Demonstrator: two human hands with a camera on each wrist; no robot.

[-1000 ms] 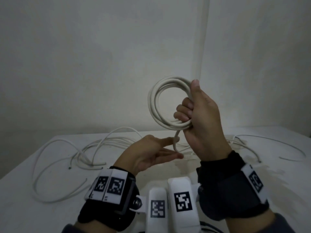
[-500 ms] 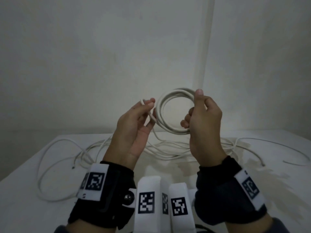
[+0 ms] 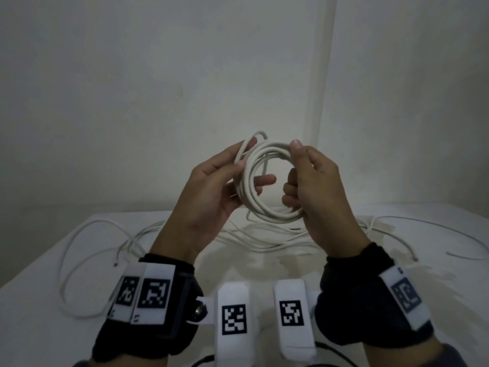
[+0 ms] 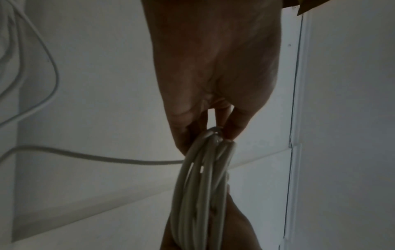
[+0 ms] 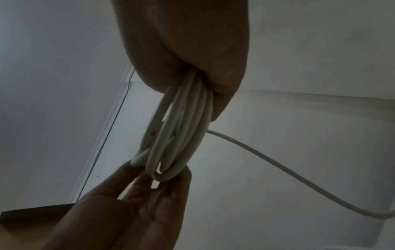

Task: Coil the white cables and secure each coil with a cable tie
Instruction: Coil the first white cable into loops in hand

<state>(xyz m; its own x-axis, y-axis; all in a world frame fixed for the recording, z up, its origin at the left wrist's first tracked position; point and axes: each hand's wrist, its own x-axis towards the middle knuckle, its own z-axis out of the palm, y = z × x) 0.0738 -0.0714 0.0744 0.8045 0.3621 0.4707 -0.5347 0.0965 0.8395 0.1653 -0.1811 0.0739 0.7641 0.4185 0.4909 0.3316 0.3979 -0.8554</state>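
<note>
A white cable coil (image 3: 267,205) of several loops is held up in the air between both hands, above the table. My right hand (image 3: 309,186) grips the coil's right side, thumb on top and fingers curled through the ring. My left hand (image 3: 225,178) holds the coil's left side, its fingers pinching the loose cable end (image 3: 260,134) against the loops. In the left wrist view the coil (image 4: 203,182) is seen edge-on below the left hand's fingertips (image 4: 233,128). The right wrist view shows the coil (image 5: 181,128) running out of the right hand's grip. No cable tie is visible.
Several loose white cables (image 3: 100,250) lie tangled across the white table (image 3: 39,327), spreading to the far right (image 3: 428,229). Plain walls stand behind the table, meeting in a corner at right. One strand trails from the coil (image 5: 278,165) toward the table.
My left hand rose from below the coil and took hold of its left side with the cable end. The coil came down and toward the middle; the right hand kept its grip.
</note>
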